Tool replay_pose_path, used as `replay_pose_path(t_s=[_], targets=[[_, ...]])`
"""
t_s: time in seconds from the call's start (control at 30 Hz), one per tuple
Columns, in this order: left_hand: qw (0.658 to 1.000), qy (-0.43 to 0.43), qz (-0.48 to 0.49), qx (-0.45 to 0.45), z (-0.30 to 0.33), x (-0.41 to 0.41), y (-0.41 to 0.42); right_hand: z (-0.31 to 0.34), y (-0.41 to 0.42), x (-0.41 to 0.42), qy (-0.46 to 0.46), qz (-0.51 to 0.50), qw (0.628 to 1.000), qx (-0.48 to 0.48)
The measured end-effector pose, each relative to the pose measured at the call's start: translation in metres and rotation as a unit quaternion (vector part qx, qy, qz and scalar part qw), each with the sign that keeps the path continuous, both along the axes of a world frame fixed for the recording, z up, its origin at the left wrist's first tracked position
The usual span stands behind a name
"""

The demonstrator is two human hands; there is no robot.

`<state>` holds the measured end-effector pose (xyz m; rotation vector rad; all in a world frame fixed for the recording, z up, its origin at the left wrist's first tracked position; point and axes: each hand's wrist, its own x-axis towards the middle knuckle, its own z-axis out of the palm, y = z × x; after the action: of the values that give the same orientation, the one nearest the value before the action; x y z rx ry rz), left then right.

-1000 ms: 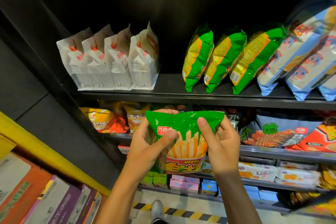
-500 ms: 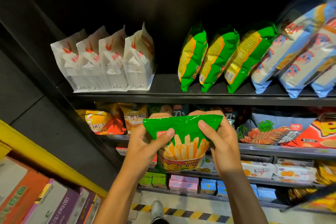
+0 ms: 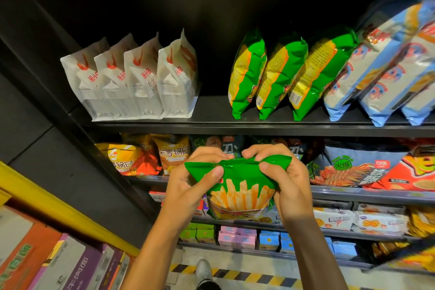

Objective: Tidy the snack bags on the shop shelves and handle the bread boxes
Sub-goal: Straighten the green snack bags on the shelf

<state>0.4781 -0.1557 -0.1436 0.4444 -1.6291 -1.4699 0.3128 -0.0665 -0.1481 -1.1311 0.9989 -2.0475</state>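
From where I stand the top shelf (image 3: 211, 122) looks mostly sorted: at its left end four white bags (image 3: 131, 80) stand upright in a tight row, then comes an open gap, then three green bags (image 3: 277, 73) leaning to the right against one another, and at the far right the blue bags (image 3: 386, 70) lean the same way, blurred at the frame's edge. I judge the gap between the white and green rows to be the likely home for the green fries bag (image 3: 240, 186) the person holds out in front of the second shelf, so this bag is not yet shelved. The lower shelves carry orange and yellow bags (image 3: 141, 155) at the left and small pastel cartons (image 3: 235, 238) further down; I cannot tell which, if any, are the bread boxes, so that part of the job seems still to come. The left hand (image 3: 188, 186) grips the bag's upper left corner, thumb pressed on the front and fingers curled behind. The right hand (image 3: 289, 183) pinches the upper right corner likewise, thumb in front, knuckles bent over the crumpled top seam. Both are closed firmly on it.
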Motion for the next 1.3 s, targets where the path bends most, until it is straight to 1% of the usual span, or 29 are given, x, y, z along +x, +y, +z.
replay_pose_path(t_s=[0.2, 0.33, 0.6, 0.73, 0.87, 1.03, 1.17, 1.23, 1.3], targets=[[0.999, 0.042, -0.023, 0.014, 0.004, 0.004, -0.002, -0.001, -0.001, 0.002, 0.03, -0.009, 0.999, -0.021], [0.995, 0.089, -0.019, 0.034, 0.003, 0.005, -0.001, -0.005, 0.001, 0.007, 0.021, -0.002, 0.999, -0.028], [0.993, 0.1, -0.04, 0.056, 0.0, 0.006, -0.003, -0.007, 0.001, 0.007, 0.026, -0.016, 0.998, -0.055], [0.991, 0.109, -0.04, 0.072, -0.002, 0.005, -0.004, -0.01, 0.002, 0.009, 0.01, -0.02, 0.998, -0.05], [0.989, 0.114, -0.045, 0.086, -0.004, 0.003, -0.003, -0.01, 0.001, 0.006, -0.011, -0.021, 0.998, -0.066], [0.985, 0.109, -0.018, 0.131, -0.005, 0.003, -0.004, -0.014, -0.001, 0.002, -0.024, -0.005, 0.999, -0.031], [0.986, 0.097, 0.001, 0.136, -0.002, 0.009, -0.006, -0.011, -0.002, 0.005, -0.013, -0.025, 0.999, 0.03], [0.985, 0.086, 0.021, 0.147, 0.002, 0.011, -0.007, -0.013, -0.006, 0.004, -0.006, -0.011, 0.999, 0.053], [0.982, 0.073, 0.06, 0.161, 0.004, 0.012, -0.01, -0.019, -0.009, 0.002, 0.02, 0.027, 0.997, 0.073]])
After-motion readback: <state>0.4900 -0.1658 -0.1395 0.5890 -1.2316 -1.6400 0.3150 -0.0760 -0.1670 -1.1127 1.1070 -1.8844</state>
